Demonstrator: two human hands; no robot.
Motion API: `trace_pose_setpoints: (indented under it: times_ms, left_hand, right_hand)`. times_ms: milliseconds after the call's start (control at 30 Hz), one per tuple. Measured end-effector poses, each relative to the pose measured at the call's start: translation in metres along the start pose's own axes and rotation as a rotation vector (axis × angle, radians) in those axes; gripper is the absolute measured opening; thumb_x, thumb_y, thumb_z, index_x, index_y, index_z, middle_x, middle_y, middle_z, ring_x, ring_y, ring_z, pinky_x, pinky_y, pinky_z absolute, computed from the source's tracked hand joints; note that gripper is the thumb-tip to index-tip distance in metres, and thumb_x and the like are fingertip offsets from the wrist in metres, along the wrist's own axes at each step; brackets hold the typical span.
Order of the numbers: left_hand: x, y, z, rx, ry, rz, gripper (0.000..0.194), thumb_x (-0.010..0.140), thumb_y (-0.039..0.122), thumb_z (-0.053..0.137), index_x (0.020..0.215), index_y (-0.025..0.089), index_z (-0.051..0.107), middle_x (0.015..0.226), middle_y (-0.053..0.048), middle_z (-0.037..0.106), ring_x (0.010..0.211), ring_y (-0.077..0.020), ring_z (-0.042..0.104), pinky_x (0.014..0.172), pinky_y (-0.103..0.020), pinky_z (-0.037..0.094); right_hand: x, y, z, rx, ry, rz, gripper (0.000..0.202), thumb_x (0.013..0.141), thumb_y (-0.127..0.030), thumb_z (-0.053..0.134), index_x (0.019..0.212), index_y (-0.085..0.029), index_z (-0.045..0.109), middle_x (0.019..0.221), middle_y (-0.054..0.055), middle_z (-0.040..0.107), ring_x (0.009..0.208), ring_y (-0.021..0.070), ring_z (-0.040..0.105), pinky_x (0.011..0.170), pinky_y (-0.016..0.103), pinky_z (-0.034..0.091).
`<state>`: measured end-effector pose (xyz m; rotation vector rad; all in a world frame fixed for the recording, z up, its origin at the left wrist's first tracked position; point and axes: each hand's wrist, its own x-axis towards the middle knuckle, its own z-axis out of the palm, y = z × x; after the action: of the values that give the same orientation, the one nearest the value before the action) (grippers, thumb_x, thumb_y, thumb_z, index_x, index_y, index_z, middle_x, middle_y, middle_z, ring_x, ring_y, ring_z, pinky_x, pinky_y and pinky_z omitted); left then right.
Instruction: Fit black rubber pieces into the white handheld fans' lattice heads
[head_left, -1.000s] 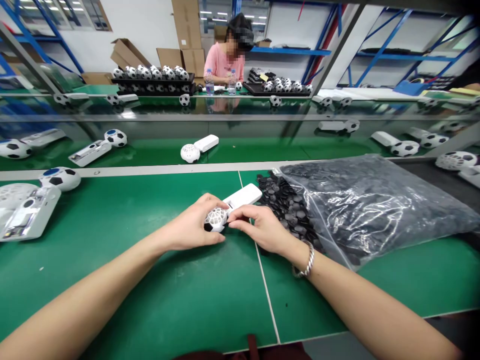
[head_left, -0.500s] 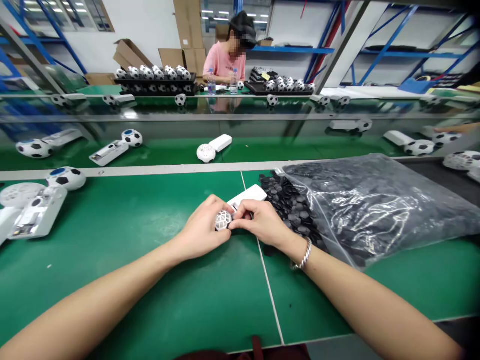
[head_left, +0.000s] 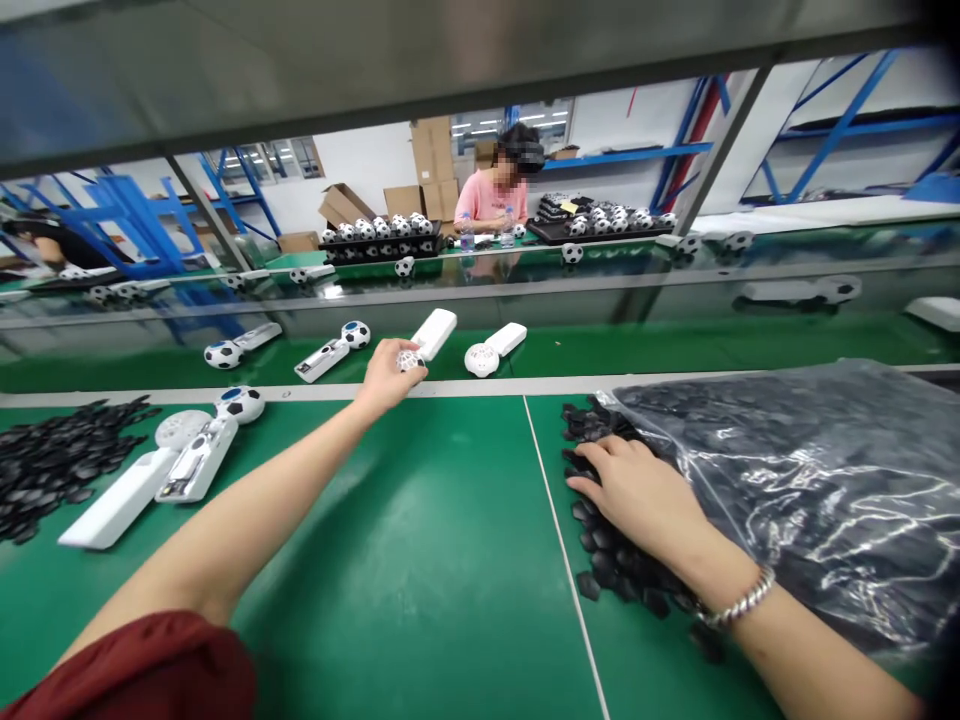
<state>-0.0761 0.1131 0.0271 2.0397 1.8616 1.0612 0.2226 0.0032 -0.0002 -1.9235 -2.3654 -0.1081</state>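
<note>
Over the near edge of the green belt, my left hand (head_left: 386, 380) grips a white soccer-ball-headed casing (head_left: 435, 333) by its round lattice head, fingers closed around it. Its straight handle points away to the upper right. My right hand (head_left: 649, 495), with a silver bracelet at the wrist, lies on a pile of small black pentagon-like pieces (head_left: 600, 545). Thumb and forefinger are apart there, and no piece shows between them. Just right of the held casing, another white casing (head_left: 481, 360) rests on the belt.
A clear plastic bag (head_left: 825, 480) of black pieces covers the table's right side. At left are a second black pile (head_left: 60, 460) and casings (head_left: 199, 460), some with soccer-ball heads. More casings (head_left: 322, 360) lie on the belt. Across it, a person in pink (head_left: 491, 195) sits beside trays of balls.
My left hand has carried the casing from the table forward and left to the belt. My right hand has let go of it and moved right onto the black pile. The view has shifted.
</note>
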Motion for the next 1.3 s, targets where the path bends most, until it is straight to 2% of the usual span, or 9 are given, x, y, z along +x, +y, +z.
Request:
trace_pose_setpoints:
  times_ms: [167,300,400,567,667,833,1100,1200,1300]
  left_hand:
    - [0.048,-0.017,0.030,0.096,0.035,-0.052,0.030,0.072,0.026,0.057,0.099,0.014,0.052,0.108,-0.012,0.049,0.107,-0.0292,0.045,0.090,-0.044,0.036]
    - [0.051,0.011,0.058,0.102,-0.060,0.140,0.042,0.079,0.039,0.052,0.115,0.018,0.047,0.122,-0.011,0.045,0.122,-0.0288,0.030,0.102,-0.042,0.023]
    - [0.049,0.040,0.088,0.076,-0.255,0.314,0.061,0.069,0.044,0.064,0.123,0.027,0.043,0.126,-0.004,0.044,0.120,-0.0253,0.034,0.100,-0.034,0.028]
    - [0.049,0.065,0.126,0.088,-0.399,0.351,0.055,0.066,0.022,0.064,0.118,0.024,0.050,0.121,-0.010,0.044,0.110,-0.0280,0.044,0.092,-0.036,0.037]
    - [0.051,0.068,0.123,0.103,-0.394,0.346,0.044,0.074,0.018,0.055,0.118,0.020,0.050,0.116,-0.012,0.045,0.110,-0.0275,0.044,0.094,-0.037,0.036]
    - [0.053,0.075,0.113,0.147,-0.470,0.373,0.064,0.072,0.028,0.065,0.128,0.022,0.036,0.134,-0.011,0.033,0.122,-0.0327,0.030,0.097,-0.050,0.031]
    - [0.048,0.101,0.147,0.154,-0.417,0.370,0.034,0.086,0.031,0.050,0.116,0.016,0.047,0.114,-0.009,0.051,0.095,-0.0203,0.055,0.079,-0.040,0.048]
    - [0.047,0.103,0.131,0.173,-0.388,0.399,0.032,0.086,0.031,0.050,0.114,0.015,0.047,0.110,-0.009,0.053,0.092,-0.0197,0.055,0.078,-0.039,0.048]
    - [0.041,0.097,0.094,0.206,-0.413,0.455,0.030,0.088,0.024,0.043,0.116,0.014,0.045,0.104,-0.008,0.056,0.090,-0.0173,0.055,0.077,-0.033,0.048]
  right_hand:
    - [0.004,0.002,0.005,0.013,-0.059,-0.013,0.021,0.085,-0.023,0.047,0.101,-0.023,0.062,0.093,0.007,0.060,0.085,0.0213,0.059,0.066,0.030,0.045]
    - [0.005,0.001,0.002,-0.021,-0.059,-0.030,0.019,0.085,-0.020,0.045,0.092,-0.023,0.062,0.084,0.005,0.059,0.077,0.0198,0.060,0.060,0.028,0.041]
    - [0.005,0.000,0.001,-0.061,-0.044,-0.037,0.018,0.086,-0.021,0.044,0.084,-0.022,0.062,0.076,0.004,0.059,0.069,0.0191,0.059,0.055,0.027,0.037]
    - [0.005,0.002,0.003,-0.042,0.010,-0.043,0.014,0.084,-0.020,0.046,0.079,-0.020,0.060,0.076,0.004,0.060,0.070,0.0182,0.059,0.056,0.027,0.036]
    - [0.005,0.001,0.003,-0.025,0.023,-0.041,0.017,0.086,-0.022,0.045,0.076,-0.018,0.059,0.077,0.005,0.061,0.072,0.0183,0.059,0.059,0.027,0.038]
    - [0.007,-0.005,0.002,-0.008,0.032,-0.069,0.014,0.085,-0.020,0.046,0.080,-0.017,0.059,0.080,0.006,0.063,0.076,0.0186,0.060,0.064,0.027,0.039]
    - [-0.001,-0.013,-0.004,0.064,0.058,-0.144,0.020,0.083,-0.008,0.042,0.091,-0.017,0.058,0.085,0.005,0.063,0.082,0.0180,0.059,0.070,0.028,0.041]
    - [-0.002,-0.013,-0.006,0.069,0.075,-0.161,0.025,0.083,-0.006,0.042,0.102,-0.015,0.056,0.092,0.007,0.061,0.088,0.0185,0.056,0.073,0.028,0.041]
    - [-0.001,-0.013,-0.008,0.072,0.015,-0.194,0.016,0.081,-0.009,0.046,0.090,-0.016,0.059,0.090,0.007,0.059,0.084,0.0185,0.054,0.070,0.028,0.041]
